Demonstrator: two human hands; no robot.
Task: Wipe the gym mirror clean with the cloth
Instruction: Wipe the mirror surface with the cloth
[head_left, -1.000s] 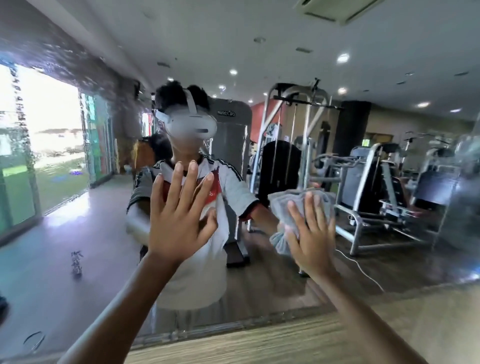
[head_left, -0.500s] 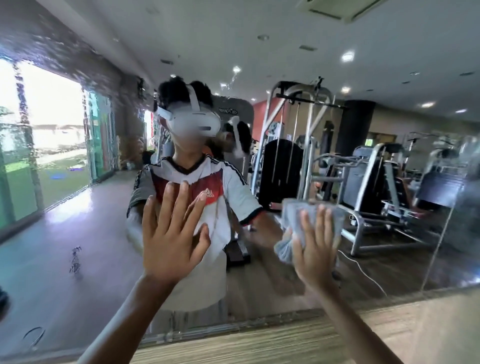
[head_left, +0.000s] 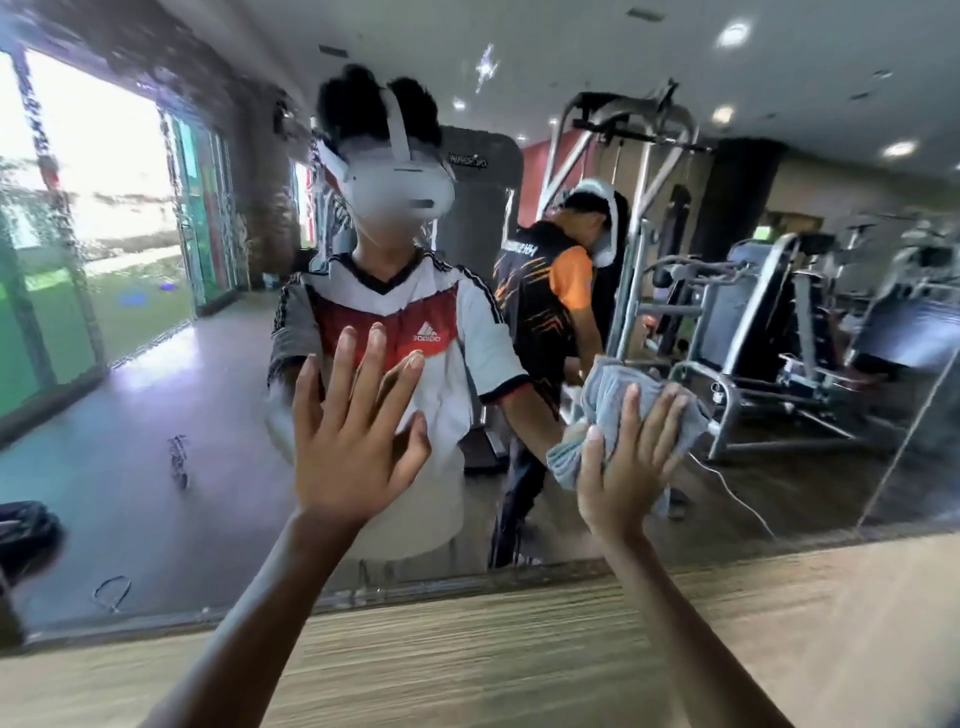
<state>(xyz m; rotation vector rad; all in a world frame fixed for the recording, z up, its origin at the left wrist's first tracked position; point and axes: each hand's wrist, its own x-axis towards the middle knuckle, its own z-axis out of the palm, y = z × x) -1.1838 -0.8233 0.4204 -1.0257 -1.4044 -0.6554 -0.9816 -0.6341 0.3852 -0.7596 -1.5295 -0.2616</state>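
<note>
Your right hand (head_left: 623, 467) presses the cloth (head_left: 618, 387) against the mirror (head_left: 156, 415), fingers (head_left: 631, 415) straight and spread. Your left hand (head_left: 353, 447) rests flat on the mirror, fingers wide, holding nothing. The cloth looks soft, light and bunched (it may slip, so pinch a fold). The mirror is hard, slick and breakable.

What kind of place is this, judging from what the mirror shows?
Most likely a gym. The large wall mirror reflects a cable weight machine and padded exercise machines behind the person. The right hand presses a cloth against the glass.
</note>
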